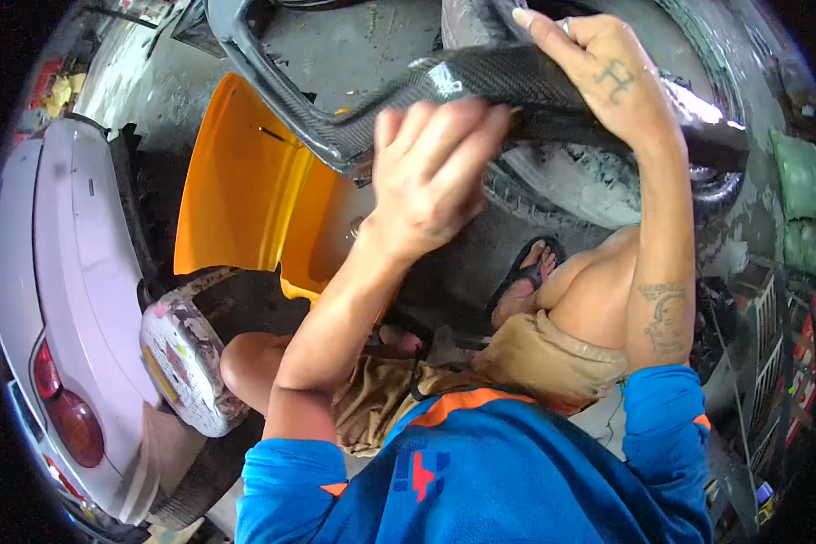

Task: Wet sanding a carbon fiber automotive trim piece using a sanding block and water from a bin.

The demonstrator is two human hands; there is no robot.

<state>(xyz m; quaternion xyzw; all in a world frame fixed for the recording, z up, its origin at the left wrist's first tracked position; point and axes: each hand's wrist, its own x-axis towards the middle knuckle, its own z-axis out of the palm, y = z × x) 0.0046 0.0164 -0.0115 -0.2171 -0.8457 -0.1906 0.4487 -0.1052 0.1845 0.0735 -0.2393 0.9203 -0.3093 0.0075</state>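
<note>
Pale car body panel (82,208): is curving down the left side of the frame.
Red tail light (74,426): is sitting in that panel, lower left.
Orange plastic piece (236,181): is standing left of centre, its glossy inner face showing.
Spattered whitish block (186,354): is resting just beside the pale panel, left of centre and lower down.
Tyre-like ring (718,192): is lying at the upper right, partly hidden.
Pale green bundle (802,177): is lying near the right edge.
Slatted grey frame (766,317): is leaning at the lower right.
Grey floor (363,45): is showing stains along the upper part.
</note>
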